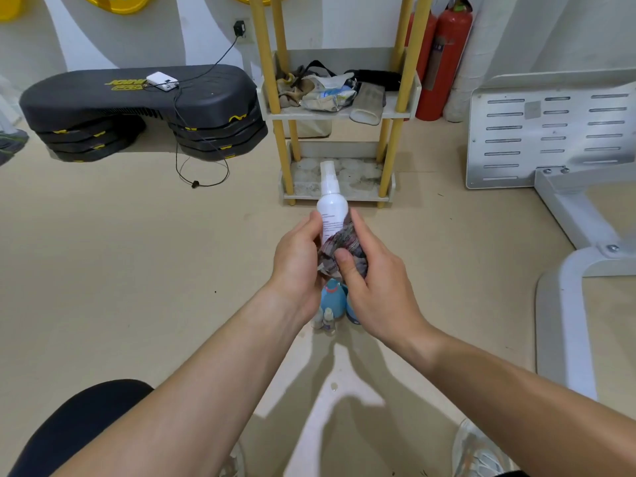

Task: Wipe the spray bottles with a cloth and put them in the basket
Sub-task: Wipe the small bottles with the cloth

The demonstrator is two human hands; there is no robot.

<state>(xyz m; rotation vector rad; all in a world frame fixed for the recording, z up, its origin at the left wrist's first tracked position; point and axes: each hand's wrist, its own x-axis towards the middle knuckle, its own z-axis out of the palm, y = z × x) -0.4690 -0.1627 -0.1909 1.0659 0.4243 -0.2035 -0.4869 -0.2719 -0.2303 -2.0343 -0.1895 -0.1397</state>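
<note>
1. Two hands, both busy. The left hand (296, 259) has its fingers curled round the middle of one white spray bottle (332, 204), gripping it from the left.
2. The right hand (375, 287) clamps one patterned cloth (340, 246) around the bottle's lower half, with the thumb pressed on top of the cloth.
3. Pose: both forearms reach forward and converge mid-frame, with the hands nearly touching around the bottle.
4. The bottle is held in the air above the floor, roughly upright. Its capped nozzle points up and away, and only the top half is clear of the cloth.
5. On the floor directly under the hands is a blue item (332, 299), mostly hidden, so I can't tell what it is. Two small bottles (327, 318) stand just in front of it.
6. Beyond the hands is one shelf rack (337, 115) with four yellow posts and clutter on its upper tier.
7. To the left is one black step platform (137, 94) on stacked risers, with one white power bank (161, 80) on top, cable attached.
8. Behind the rack on the right stand two red fire extinguishers (444, 60). At far right is one white slotted panel (550, 132) on a frame.
</note>
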